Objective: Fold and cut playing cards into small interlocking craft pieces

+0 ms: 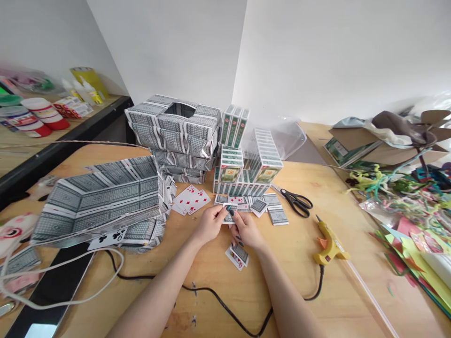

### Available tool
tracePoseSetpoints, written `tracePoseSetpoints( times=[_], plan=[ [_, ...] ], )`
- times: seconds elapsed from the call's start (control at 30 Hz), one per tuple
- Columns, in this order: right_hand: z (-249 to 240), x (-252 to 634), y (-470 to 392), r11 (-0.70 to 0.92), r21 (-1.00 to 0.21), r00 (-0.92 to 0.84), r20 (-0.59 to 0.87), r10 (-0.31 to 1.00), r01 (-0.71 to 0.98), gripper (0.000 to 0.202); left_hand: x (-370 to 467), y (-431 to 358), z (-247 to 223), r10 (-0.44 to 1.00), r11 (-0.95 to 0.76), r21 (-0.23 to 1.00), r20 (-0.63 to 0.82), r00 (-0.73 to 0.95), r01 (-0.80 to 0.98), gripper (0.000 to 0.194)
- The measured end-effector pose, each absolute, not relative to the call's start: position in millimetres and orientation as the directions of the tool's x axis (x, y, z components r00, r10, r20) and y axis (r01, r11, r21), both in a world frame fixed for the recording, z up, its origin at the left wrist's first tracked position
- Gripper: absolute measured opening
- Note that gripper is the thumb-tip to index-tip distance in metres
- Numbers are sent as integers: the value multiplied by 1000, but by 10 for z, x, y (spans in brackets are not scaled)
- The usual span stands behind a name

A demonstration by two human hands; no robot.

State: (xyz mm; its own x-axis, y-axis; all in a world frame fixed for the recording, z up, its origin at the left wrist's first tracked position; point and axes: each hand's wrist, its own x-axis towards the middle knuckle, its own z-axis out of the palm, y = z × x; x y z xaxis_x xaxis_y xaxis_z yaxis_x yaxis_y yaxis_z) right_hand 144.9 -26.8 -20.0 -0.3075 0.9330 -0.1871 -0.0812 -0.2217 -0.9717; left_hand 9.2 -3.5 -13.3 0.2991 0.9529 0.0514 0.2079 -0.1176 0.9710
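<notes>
Near the table's middle, my left hand [210,222] and my right hand [247,229] meet over a playing card [230,219], pinching it between thumbs and fingers. Its patterned back shows in part; the rest is covered by my fingers. Under my right hand lie a couple of loose cards [237,257], one face up. More cards [259,206] are spread just beyond my hands, some with backs up. Face-up red diamond cards [192,199] rest to the left. Behind these stand stacked green-and-white card boxes [243,188].
Boxes covered in playing cards [176,131] are piled at back left, before an open card-covered tray [102,197]. Black-handled scissors [298,202] and a yellow glue gun [329,244] with a clear stick lie right. A black cord [225,307] crosses the front. Craft scraps [405,197] fill the far right.
</notes>
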Motion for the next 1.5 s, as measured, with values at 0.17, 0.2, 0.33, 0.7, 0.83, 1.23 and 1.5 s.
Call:
tracePoseSetpoints(
  times=[0.17,0.2,0.33,0.7,0.83,1.23,1.5],
  plan=[
    [-216,1430,-270,-240,-969,-273,-216,937,-54,40,75,-28,-123,954,-124,971,59,295,207,34],
    [-214,1419,-271,-238,-969,-259,-215,942,-60,40,68,-20,-127,952,-125,969,56,300,213,34],
    [-182,1395,-273,-229,-970,-275,-200,940,-76,39,37,15,-162,940,-122,969,43,339,217,36],
    [-160,1437,-264,-203,-977,-323,-173,930,-60,34,-7,27,-103,917,-89,977,4,400,194,37],
    [-173,1416,-252,-204,-977,-273,-180,945,-62,35,5,20,-95,927,-84,978,5,376,193,36],
    [-145,1420,-205,-91,-979,-17,-89,996,-183,32,-1,-4,-90,953,-261,940,215,213,219,20],
    [-184,1466,-189,-33,-983,131,-57,990,-179,29,14,5,-99,946,-272,951,238,219,146,34]
  ],
)
